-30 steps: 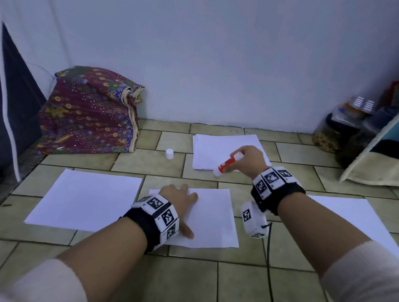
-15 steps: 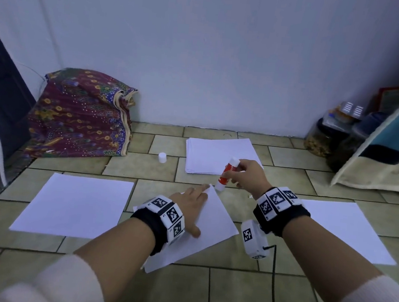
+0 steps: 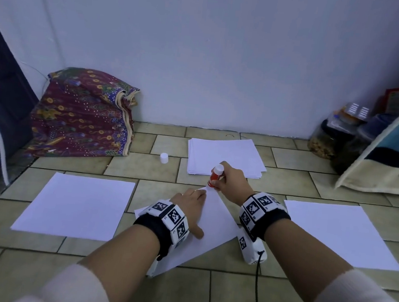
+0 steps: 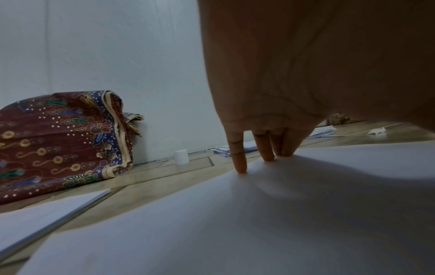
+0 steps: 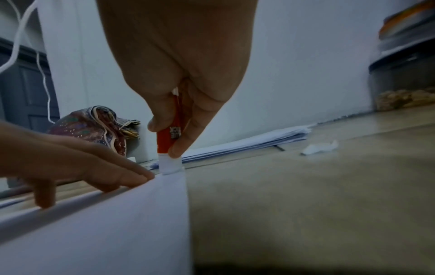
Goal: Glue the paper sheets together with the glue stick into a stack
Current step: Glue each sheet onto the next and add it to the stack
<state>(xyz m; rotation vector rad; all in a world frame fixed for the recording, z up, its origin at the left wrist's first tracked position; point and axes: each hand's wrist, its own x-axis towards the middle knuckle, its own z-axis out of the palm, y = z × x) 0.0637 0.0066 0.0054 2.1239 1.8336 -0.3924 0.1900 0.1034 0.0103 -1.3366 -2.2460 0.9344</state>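
A white paper sheet [image 3: 213, 227] lies turned at an angle on the tiled floor in the middle. My left hand [image 3: 190, 202] presses flat on it with straight fingers [image 4: 240, 161]. My right hand [image 3: 230, 182] grips an orange glue stick [image 3: 215, 175] upright, its white tip [image 5: 170, 165] touching the sheet's far corner beside my left fingertips. Two more single sheets lie flat, one at the left [image 3: 76, 206] and one at the right [image 3: 339, 233]. A stack of white sheets [image 3: 224, 155] sits behind my hands. The glue stick's white cap [image 3: 164, 158] stands on the floor left of the stack.
A folded patterned cloth [image 3: 82, 115] leans against the wall at the back left. Jars [image 3: 326, 141] and a blue and cream cushion [image 3: 392, 157] crowd the back right corner. A small scrap of white paper [image 5: 320, 147] lies on the tiles right of the stack.
My left hand has turned the middle sheet so that one corner points away. My right hand has brought the glue stick down from over the stack to that corner.
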